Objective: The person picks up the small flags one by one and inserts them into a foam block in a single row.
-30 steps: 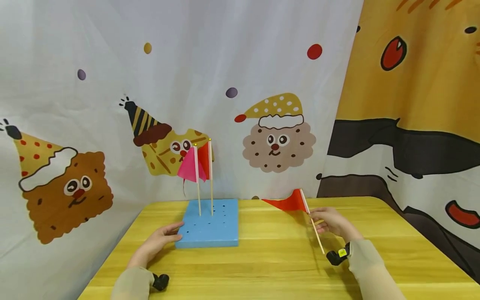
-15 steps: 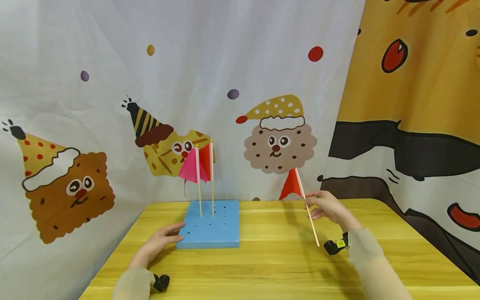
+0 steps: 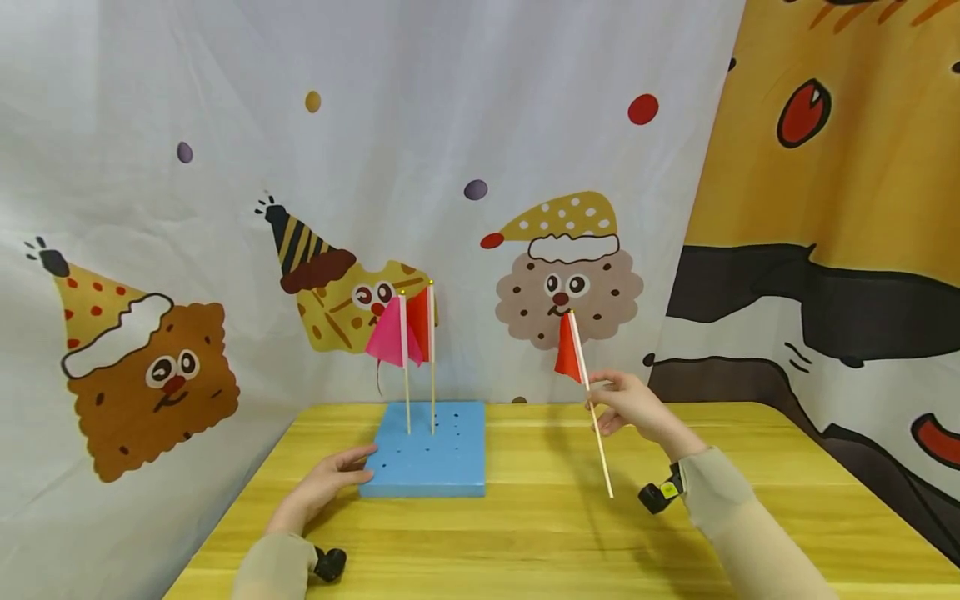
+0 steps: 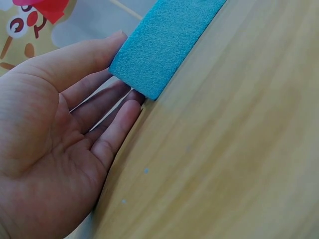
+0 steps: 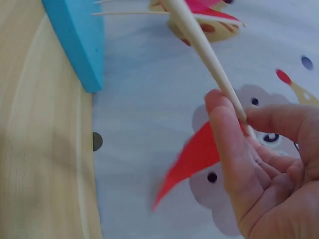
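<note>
In the head view, my right hand (image 3: 633,408) pinches the wooden stick of a red pennant flag (image 3: 567,348) between thumb and fingers. The stick tilts, its bare lower end hanging over the table right of a blue foam block (image 3: 431,471) with small holes in its top. Two flags stand upright in that block: a pink flag (image 3: 386,333) and, partly behind it, a second red flag (image 3: 422,321). My left hand (image 3: 321,486) touches the block's left side with fairly straight fingers. The left wrist view shows the thumb and fingertips at the block's corner (image 4: 144,69).
Everything is on a yellow wood-grain table (image 3: 525,533). A white curtain (image 3: 420,100) printed with cartoon biscuits hangs right behind its far edge. Small black cameras are strapped to both wrists, such as the right wrist camera (image 3: 656,498).
My right hand has moved left and slightly up, carrying the red flag, whose cloth has swung from nearly level to hanging down. The left hand stays at the block; the head view has shifted slightly.
</note>
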Tool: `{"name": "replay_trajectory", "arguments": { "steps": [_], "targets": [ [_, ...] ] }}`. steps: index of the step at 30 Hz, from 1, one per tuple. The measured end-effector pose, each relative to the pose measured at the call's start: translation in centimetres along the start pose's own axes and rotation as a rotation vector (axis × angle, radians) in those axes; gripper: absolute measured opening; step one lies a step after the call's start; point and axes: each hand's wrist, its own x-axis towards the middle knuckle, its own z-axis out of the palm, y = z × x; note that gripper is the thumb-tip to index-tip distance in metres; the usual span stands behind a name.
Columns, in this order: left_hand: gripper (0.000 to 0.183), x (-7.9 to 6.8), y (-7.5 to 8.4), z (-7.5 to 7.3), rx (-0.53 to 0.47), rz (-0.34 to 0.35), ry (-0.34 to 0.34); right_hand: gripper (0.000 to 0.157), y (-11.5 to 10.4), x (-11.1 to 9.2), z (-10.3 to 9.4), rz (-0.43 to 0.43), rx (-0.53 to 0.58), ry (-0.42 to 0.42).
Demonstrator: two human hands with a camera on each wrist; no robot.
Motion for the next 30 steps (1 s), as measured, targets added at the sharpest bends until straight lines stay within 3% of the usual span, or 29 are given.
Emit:
{"name": "replay_trajectory", "arguments": {
  "steps": [13,30],
  "targets": [
    [0.061,-0.2,0.6,-0.2,0.02,0.005,0.016,0.036,-2.8,3.2,4.8,-0.195,-0.082,-0.016],
    [0.062,-0.5,0.5,0.1,0.026,0.02,-0.006,0.034,-4.9,7.8,9.3,-0.304,-0.181,0.064]
  ]
}}
